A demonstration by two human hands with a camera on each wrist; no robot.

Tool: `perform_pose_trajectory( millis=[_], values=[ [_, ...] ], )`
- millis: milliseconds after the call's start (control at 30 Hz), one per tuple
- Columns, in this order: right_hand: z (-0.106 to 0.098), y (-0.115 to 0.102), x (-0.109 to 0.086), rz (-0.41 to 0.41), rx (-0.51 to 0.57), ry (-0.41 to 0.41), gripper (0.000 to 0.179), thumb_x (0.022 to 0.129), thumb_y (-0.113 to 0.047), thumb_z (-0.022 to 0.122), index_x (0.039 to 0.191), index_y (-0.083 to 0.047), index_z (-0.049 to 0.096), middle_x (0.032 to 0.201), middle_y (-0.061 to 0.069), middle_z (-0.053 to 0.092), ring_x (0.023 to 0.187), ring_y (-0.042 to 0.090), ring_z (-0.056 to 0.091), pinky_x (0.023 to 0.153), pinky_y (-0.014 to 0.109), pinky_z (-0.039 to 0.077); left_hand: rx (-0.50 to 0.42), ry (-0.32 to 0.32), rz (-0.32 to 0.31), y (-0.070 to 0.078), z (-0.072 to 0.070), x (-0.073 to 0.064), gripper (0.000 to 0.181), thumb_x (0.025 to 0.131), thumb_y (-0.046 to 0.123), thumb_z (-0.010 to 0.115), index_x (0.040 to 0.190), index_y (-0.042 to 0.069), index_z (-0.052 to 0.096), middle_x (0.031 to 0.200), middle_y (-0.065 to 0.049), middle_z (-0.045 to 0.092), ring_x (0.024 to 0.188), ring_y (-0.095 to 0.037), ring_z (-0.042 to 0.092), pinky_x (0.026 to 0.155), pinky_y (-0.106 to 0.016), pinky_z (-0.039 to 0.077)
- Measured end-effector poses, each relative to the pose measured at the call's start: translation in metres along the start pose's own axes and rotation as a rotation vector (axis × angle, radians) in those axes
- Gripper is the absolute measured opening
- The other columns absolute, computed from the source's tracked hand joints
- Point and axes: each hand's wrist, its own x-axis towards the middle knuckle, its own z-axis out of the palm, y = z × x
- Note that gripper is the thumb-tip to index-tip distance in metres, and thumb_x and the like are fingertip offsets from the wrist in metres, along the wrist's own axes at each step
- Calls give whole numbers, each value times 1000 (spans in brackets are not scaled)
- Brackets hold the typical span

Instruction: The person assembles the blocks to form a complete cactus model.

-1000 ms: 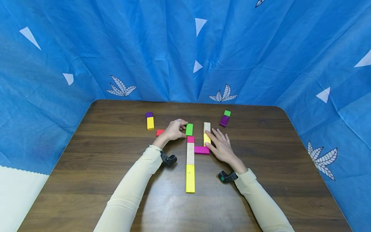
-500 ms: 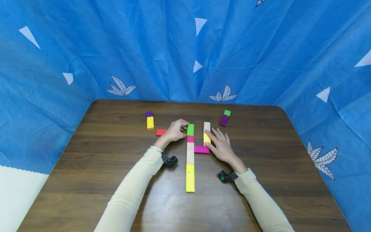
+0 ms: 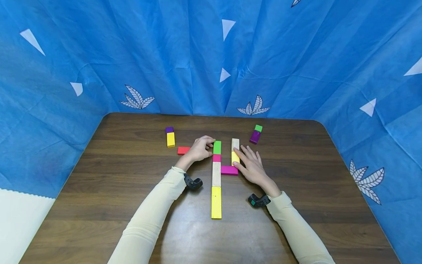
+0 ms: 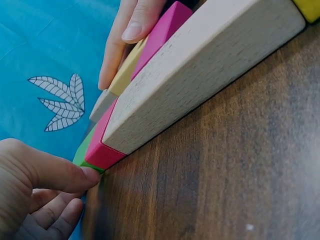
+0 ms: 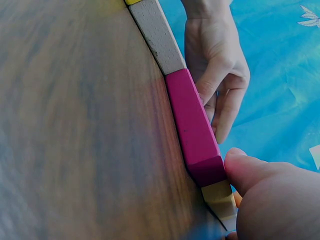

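My left hand (image 3: 198,148) is at the left side of a green block (image 3: 217,147), its thumb and index finger at the block's two left corners. The green block lies against a short pink block (image 3: 216,158), in line with a pale wooden block (image 3: 216,174) and a long yellow block (image 3: 216,202). A magenta block (image 3: 229,170) juts right from the pale one. From its far side runs a yellow block (image 3: 235,158), then another pale block (image 3: 235,144). My right hand (image 3: 253,167) rests beside these, with extended index finger and thumb touching the yellow block's right side.
A red block (image 3: 183,150) lies left of my left hand. Farther back left are a yellow block (image 3: 170,139) and a purple one (image 3: 169,129). At the back right, a purple block (image 3: 255,136) adjoins a green one (image 3: 258,128). Blue curtain (image 3: 211,66) surrounds the table.
The green block has shifted slightly right with my left hand and now lines up with the pink block. My right hand has stayed in place.
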Motion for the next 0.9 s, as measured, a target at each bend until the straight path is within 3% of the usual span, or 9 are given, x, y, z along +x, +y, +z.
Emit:
perform_pose_trajectory(
  millis=[133,267,500,900],
  values=[
    [0,0,0,3,0,1,58,100,-38,52,152,-19,36,159,18,27,150,39,12,117,65,0,-6,22,21,-1,1,-2,56,80,-6,67,134,-6,55,134,-17,56,107,-27,62,91,-35,53],
    [1,1,0,6,4,1,58,100,-39,52,152,-19,36,160,18,27,150,39,12,117,65,0,34,90,94,2,2,-11,56,80,-3,63,136,-6,54,139,-18,52,120,-30,56,102,-45,46],
    [0,1,1,1,-2,5,59,100,-40,51,153,-20,36,160,18,27,150,39,12,116,65,0,56,167,201,14,2,-39,57,84,14,66,137,-3,53,145,-16,48,137,-34,42,112,-54,33],
    [1,2,1,3,2,1,59,99,-40,52,153,-20,35,160,17,26,150,39,12,117,65,-1,100,63,247,22,23,-106,71,84,29,73,144,2,47,155,-12,38,146,-42,27,112,-67,24]
  ],
)
